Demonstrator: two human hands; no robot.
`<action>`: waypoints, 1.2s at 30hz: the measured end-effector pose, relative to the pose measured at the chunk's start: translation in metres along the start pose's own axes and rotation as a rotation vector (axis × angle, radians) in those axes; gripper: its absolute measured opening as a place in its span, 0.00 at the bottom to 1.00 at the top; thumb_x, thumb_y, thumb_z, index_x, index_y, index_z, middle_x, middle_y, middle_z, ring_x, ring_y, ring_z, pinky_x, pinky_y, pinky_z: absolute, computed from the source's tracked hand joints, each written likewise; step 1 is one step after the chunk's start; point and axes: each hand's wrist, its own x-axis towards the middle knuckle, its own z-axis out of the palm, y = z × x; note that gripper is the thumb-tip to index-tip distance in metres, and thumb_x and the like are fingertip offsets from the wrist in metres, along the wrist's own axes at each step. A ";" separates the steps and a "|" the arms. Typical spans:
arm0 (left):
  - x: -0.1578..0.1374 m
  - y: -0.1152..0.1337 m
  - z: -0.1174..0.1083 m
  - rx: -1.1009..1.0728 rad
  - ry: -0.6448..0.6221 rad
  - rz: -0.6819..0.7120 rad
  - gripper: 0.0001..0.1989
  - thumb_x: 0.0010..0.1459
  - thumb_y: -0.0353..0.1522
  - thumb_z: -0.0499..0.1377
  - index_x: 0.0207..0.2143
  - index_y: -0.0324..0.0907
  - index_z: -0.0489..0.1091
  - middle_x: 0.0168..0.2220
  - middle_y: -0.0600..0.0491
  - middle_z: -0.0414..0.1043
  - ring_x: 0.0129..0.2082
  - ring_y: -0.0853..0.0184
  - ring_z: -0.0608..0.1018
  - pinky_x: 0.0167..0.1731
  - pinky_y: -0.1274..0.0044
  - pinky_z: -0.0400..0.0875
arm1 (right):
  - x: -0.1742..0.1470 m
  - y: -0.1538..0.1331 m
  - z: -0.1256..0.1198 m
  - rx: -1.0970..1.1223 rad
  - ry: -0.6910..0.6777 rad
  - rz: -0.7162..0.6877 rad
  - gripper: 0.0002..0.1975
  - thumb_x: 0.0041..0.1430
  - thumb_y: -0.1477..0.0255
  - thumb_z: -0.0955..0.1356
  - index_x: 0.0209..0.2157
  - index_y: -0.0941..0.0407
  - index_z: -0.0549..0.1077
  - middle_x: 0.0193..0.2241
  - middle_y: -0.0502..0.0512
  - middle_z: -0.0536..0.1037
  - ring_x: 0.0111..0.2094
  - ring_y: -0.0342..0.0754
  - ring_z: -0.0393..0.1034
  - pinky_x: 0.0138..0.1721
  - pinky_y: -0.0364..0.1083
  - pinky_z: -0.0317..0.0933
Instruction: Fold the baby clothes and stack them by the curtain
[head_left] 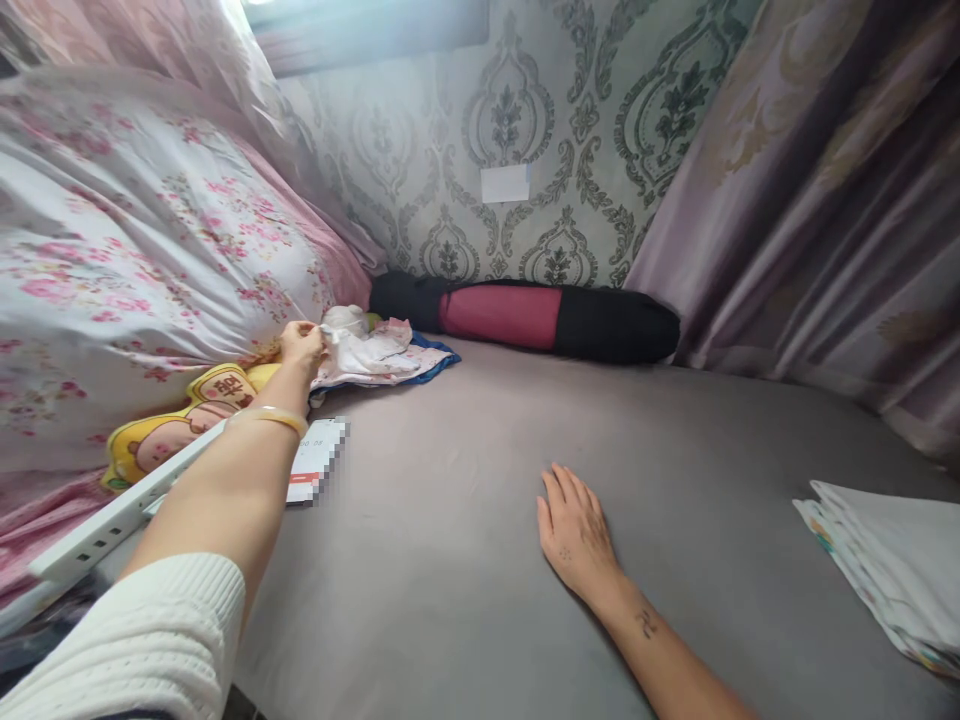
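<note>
White cloth (366, 352) — pinched by left hand (302, 344) — runs lengthwise rightward.

Top-left glare hazes the wallpaper (517, 130) while the right-hand curtain (817, 220) is dim.

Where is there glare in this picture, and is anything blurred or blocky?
In the head view, glare at top left hazes the patterned wall; in the head view, the right-hand curtain looks dim and smeared, blocky pixels cover one side of the printed item, and the white cloth by the left hand looks soft.
</note>
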 end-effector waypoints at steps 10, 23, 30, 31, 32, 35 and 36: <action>-0.046 0.041 0.071 -0.743 -0.187 -0.207 0.10 0.58 0.29 0.60 0.33 0.45 0.59 0.26 0.62 0.65 0.19 0.75 0.69 0.20 0.83 0.61 | 0.001 0.003 0.002 -0.028 0.001 -0.010 0.23 0.66 0.71 0.56 0.57 0.64 0.69 0.59 0.66 0.67 0.61 0.59 0.59 0.60 0.57 0.54; -0.153 0.055 0.150 -1.152 -0.346 -0.303 0.08 0.58 0.28 0.61 0.29 0.43 0.63 0.25 0.61 0.68 0.27 0.75 0.73 0.39 0.80 0.68 | 0.000 0.004 0.001 -0.022 0.020 -0.041 0.23 0.66 0.70 0.56 0.56 0.65 0.69 0.59 0.68 0.68 0.60 0.59 0.60 0.59 0.57 0.55; -0.216 0.067 0.170 -1.222 -0.573 -0.444 0.05 0.60 0.30 0.59 0.33 0.43 0.64 0.33 0.58 0.74 0.32 0.73 0.76 0.42 0.78 0.70 | 0.001 0.007 -0.002 0.049 0.045 -0.058 0.21 0.65 0.71 0.58 0.54 0.65 0.70 0.57 0.68 0.69 0.59 0.58 0.61 0.58 0.56 0.57; -0.223 0.068 0.171 -1.224 -0.591 -0.460 0.04 0.60 0.30 0.59 0.33 0.43 0.65 0.34 0.58 0.75 0.32 0.73 0.76 0.41 0.78 0.70 | 0.002 0.008 -0.003 0.071 0.055 -0.061 0.21 0.65 0.71 0.58 0.54 0.65 0.70 0.57 0.68 0.70 0.59 0.58 0.62 0.58 0.56 0.57; -0.230 0.069 0.172 -1.228 -0.607 -0.475 0.04 0.60 0.29 0.59 0.33 0.43 0.65 0.35 0.58 0.75 0.32 0.74 0.76 0.40 0.79 0.70 | 0.002 0.008 -0.003 0.098 0.064 -0.061 0.21 0.65 0.71 0.59 0.54 0.64 0.70 0.56 0.67 0.70 0.58 0.57 0.63 0.58 0.55 0.58; -0.247 0.070 0.175 -1.243 -0.647 -0.526 0.04 0.60 0.29 0.59 0.33 0.43 0.65 0.36 0.57 0.75 0.31 0.74 0.76 0.38 0.80 0.70 | 0.005 0.012 -0.004 0.217 0.093 -0.027 0.20 0.63 0.73 0.59 0.53 0.63 0.71 0.52 0.65 0.74 0.54 0.56 0.67 0.56 0.55 0.60; -0.253 0.070 0.176 -1.240 -0.655 -0.540 0.04 0.59 0.29 0.59 0.34 0.43 0.65 0.36 0.57 0.75 0.32 0.74 0.76 0.38 0.80 0.70 | 0.007 0.014 -0.005 0.272 0.113 0.002 0.19 0.63 0.73 0.59 0.52 0.63 0.71 0.50 0.65 0.75 0.52 0.55 0.69 0.55 0.55 0.61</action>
